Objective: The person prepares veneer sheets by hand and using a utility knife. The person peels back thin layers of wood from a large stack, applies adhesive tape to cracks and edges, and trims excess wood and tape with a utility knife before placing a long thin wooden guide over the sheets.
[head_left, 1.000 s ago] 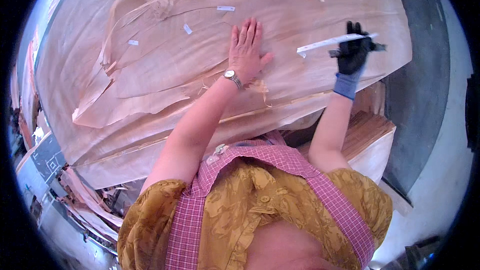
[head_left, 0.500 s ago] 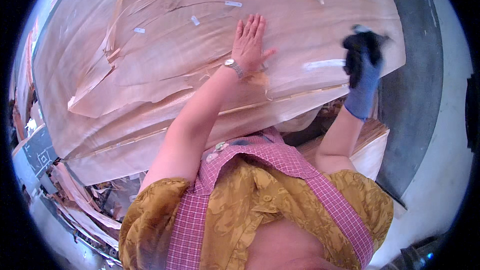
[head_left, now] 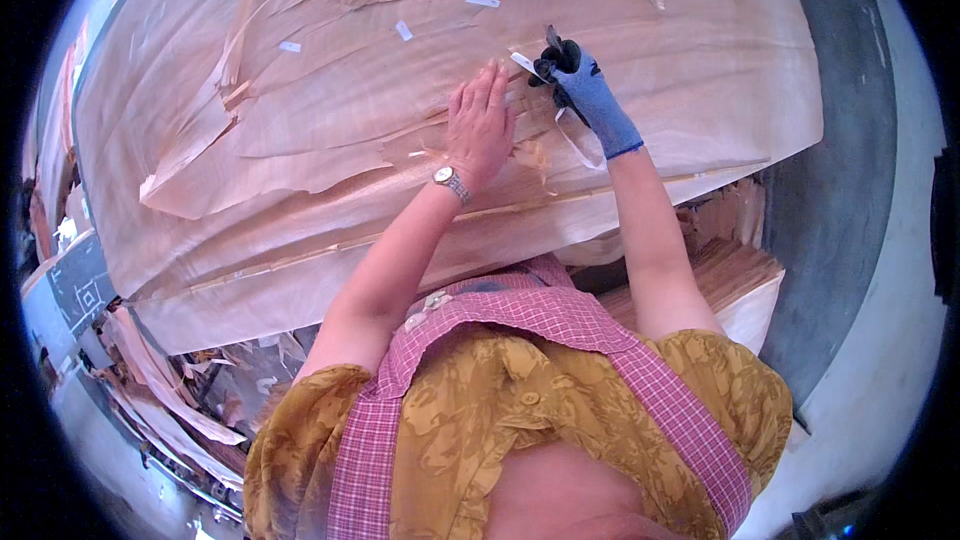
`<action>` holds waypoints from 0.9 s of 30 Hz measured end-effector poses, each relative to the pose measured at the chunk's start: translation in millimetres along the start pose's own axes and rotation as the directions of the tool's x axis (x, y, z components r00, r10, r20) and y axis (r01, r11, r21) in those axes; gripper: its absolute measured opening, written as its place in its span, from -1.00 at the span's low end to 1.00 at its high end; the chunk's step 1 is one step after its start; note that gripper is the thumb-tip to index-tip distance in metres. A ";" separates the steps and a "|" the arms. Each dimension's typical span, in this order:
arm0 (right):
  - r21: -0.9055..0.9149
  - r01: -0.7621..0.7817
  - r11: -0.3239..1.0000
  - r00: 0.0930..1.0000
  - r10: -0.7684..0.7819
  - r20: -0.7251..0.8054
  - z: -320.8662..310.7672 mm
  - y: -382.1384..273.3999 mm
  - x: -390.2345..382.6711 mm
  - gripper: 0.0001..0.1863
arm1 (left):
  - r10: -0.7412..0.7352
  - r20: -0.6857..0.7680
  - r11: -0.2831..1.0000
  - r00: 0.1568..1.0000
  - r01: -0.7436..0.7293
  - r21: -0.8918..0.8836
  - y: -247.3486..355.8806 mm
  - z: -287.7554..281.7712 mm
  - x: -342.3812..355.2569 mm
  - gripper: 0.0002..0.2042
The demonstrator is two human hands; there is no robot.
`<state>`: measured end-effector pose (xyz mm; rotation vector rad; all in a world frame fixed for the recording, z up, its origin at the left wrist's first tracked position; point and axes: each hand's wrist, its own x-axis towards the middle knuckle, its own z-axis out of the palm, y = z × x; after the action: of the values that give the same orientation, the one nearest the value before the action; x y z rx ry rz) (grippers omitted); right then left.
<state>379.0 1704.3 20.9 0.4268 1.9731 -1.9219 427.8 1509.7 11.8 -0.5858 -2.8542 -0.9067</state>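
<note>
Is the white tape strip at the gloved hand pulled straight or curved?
Curved: below the right hand, the white tape strip bows downward, then bends toward the blue glove cuff.

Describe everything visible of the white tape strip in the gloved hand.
The white tape strip is thin, narrow and flexible, apparently paper or plastic. The gloved right hand grips it: a short end juts out ahead, and what seems the rest curves beside the glove, over the wrinkled wood veneer sheet; contact there is unclear.
</note>
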 end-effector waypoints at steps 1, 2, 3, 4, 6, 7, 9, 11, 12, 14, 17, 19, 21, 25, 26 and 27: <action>-0.040 -0.003 0.999 1.000 0.002 -0.016 -1.4 3.8 3.8 -0.78 | -0.002 0.000 1.000 1.000 0.002 0.002 -0.4 0.9 2.9 -0.41; -0.081 -0.007 0.997 0.999 0.004 -0.033 -2.6 7.8 7.2 -0.80 | 0.031 0.021 1.000 0.999 -0.030 -0.006 -0.4 1.9 6.4 -0.41; -0.080 -0.008 0.997 0.999 0.005 -0.033 -2.9 12.2 10.8 -0.80 | 0.064 0.042 0.998 0.997 -0.064 -0.014 0.2 2.9 9.5 -0.40; -0.120 0.016 0.993 0.999 -0.020 -0.032 -3.0 16.7 14.2 -0.79 | 0.064 0.044 0.998 0.997 -0.064 -0.014 1.3 3.6 11.9 -0.40; -0.160 0.040 0.986 0.998 -0.045 -0.031 -5.1 20.2 19.0 -0.78 | 0.086 0.066 0.992 0.994 -0.092 0.083 4.6 5.2 16.7 -0.40; -0.202 0.034 0.979 0.999 -0.041 -0.029 -7.9 21.3 20.8 -0.77 | 0.088 0.067 0.992 0.994 -0.093 0.081 7.0 6.2 19.3 -0.40; -0.244 0.027 0.969 0.999 -0.035 -0.029 -10.9 24.6 21.9 -0.75 | 0.056 0.120 0.986 0.991 -0.074 0.147 10.4 10.1 22.9 -0.38; -0.314 0.034 0.949 0.990 -0.074 -0.117 -14.0 28.1 21.6 -0.73 | 0.058 0.131 0.981 0.990 -0.081 0.178 13.1 15.9 24.9 -0.36; -0.312 0.036 0.949 0.992 -0.071 -0.103 -10.2 16.8 16.7 -0.73 | 0.041 0.137 0.973 0.990 -0.071 0.221 10.0 17.8 23.1 -0.34; -0.241 -0.090 0.966 0.995 0.099 0.025 -16.8 -5.9 -2.8 -0.72 | 0.036 0.134 0.967 0.990 -0.068 0.246 9.0 21.6 19.1 -0.34; -0.376 -0.105 0.920 0.987 0.144 0.076 -28.4 -19.9 -14.8 -0.71 | 0.040 0.152 0.959 0.987 -0.081 0.271 12.4 21.9 18.7 -0.34; -0.490 -0.115 0.864 0.976 0.190 0.107 -30.8 -19.0 -14.0 -0.73 | 0.033 0.169 0.957 0.985 -0.080 0.278 12.9 23.6 17.9 -0.34; -0.961 0.273 0.041 0.919 -0.307 0.248 -26.4 -17.6 -5.6 -0.78 | 0.074 0.163 0.941 0.984 -0.123 0.315 10.8 26.8 22.1 -0.35; -0.951 0.193 -0.240 0.962 -0.145 0.232 -18.9 -40.0 -5.0 -0.81 | 0.065 0.155 0.939 0.986 -0.113 0.326 8.7 31.5 20.9 -0.36; -0.963 0.116 -0.243 0.968 -0.191 0.165 -42.3 -40.8 -1.2 -0.80 | 0.069 0.149 0.937 0.987 -0.115 0.329 7.8 35.3 20.9 -0.36; -0.970 0.040 -0.239 0.967 -0.234 0.098 -61.2 -43.4 0.6 -0.79 | 0.071 0.147 0.936 0.987 -0.117 0.332 7.4 36.0 20.8 -0.36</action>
<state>356.5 1764.0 60.4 -0.2373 2.8985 0.3421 412.5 1542.8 -9.6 -0.7550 -2.9680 -0.3554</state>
